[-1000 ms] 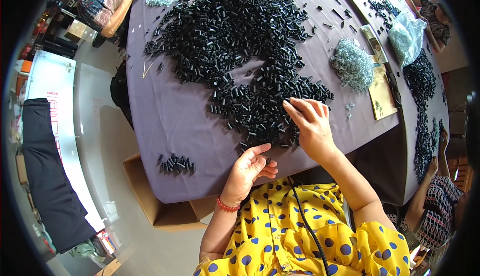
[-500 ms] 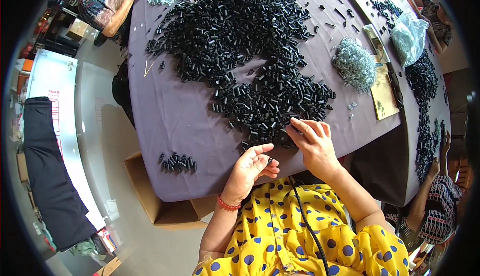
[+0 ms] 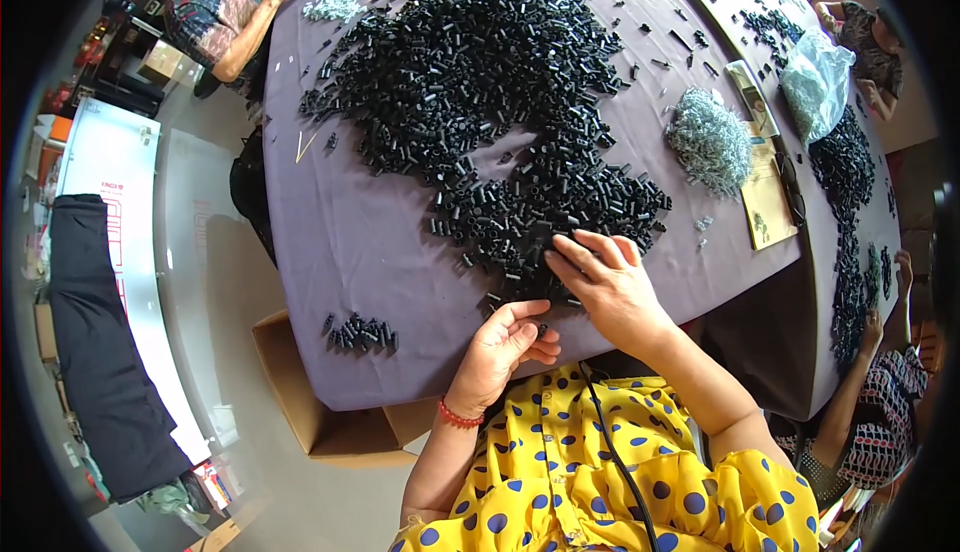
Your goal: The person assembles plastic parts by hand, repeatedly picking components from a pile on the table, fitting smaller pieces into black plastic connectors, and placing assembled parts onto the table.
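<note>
A large heap of small black plastic tube pieces (image 3: 470,62) covers much of the cloth-covered table (image 3: 340,242). My left hand (image 3: 505,347), with a red bead bracelet at the wrist, is at the table's near edge. Its bent fingers close around a small black tube piece (image 3: 542,331), mostly hidden by them. To its right, my right hand (image 3: 612,287) reaches over the heap's near end. Its bent fingertips touch the black pieces there; what they pinch, if anything, cannot be made out.
A small group of black pieces (image 3: 360,333) lies at the near left. Clear small parts (image 3: 708,142) are piled at right, beside a yellow board (image 3: 768,192) and sunglasses (image 3: 789,182). An open cardboard box (image 3: 345,432) stands below the table's left edge. Other people work around the tables.
My right hand has moved left along the heap's near end, its fingertips now nearer my left hand. My left hand has barely moved and keeps its piece. The view has shifted slightly.
</note>
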`<state>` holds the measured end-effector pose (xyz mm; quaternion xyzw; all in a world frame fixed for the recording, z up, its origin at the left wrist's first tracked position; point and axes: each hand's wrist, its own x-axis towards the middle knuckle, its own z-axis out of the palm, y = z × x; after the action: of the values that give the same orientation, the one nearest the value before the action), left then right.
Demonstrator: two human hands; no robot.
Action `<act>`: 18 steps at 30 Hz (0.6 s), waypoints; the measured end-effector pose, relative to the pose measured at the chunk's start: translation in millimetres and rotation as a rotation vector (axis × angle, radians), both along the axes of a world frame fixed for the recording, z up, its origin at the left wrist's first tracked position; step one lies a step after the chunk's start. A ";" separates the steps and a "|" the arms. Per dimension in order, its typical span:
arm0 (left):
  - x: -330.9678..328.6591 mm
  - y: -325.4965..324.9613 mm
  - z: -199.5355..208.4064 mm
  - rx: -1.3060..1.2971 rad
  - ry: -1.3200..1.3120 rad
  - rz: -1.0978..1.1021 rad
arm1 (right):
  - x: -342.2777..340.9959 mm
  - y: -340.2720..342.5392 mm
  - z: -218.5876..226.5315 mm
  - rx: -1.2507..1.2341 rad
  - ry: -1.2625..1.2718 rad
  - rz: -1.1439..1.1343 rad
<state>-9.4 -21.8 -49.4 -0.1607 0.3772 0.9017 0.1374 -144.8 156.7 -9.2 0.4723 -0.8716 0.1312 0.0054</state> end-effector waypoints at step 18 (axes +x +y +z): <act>-0.5 0.5 1.7 0.001 -0.005 -0.006 | 30.4 51.7 -2.8 -0.215 -0.022 -0.121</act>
<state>-9.9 -21.3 -47.8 -0.1616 0.3769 0.9011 0.1412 -114.4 208.4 -12.0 0.4141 -0.8794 0.2285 0.0542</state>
